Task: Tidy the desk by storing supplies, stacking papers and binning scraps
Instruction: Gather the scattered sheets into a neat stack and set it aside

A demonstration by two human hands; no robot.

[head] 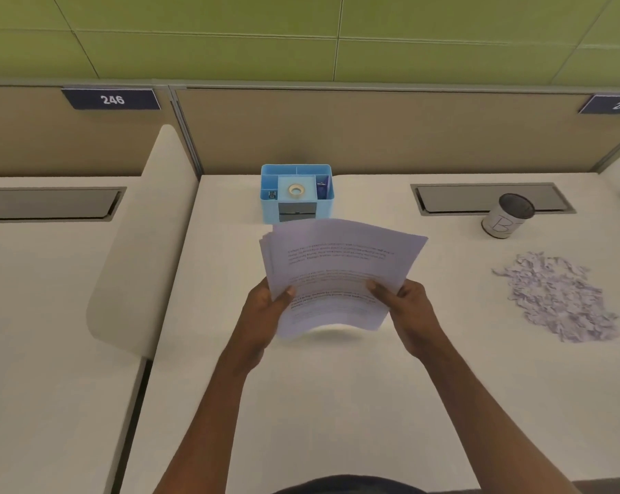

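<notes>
A sheaf of printed white papers hangs above the middle of the desk, held by both hands. My left hand grips its lower left edge, thumb on top. My right hand grips the lower right edge, thumb on the top sheet. Behind the papers stands a blue desk organiser holding a tape roll and small supplies. A heap of shredded paper scraps lies on the desk at the right. Beyond it stands a small round bin marked with a letter.
The white desk ends at a beige partition wall at the back. A curved white divider separates it from the neighbouring desk on the left. A grey cable hatch sits behind the bin.
</notes>
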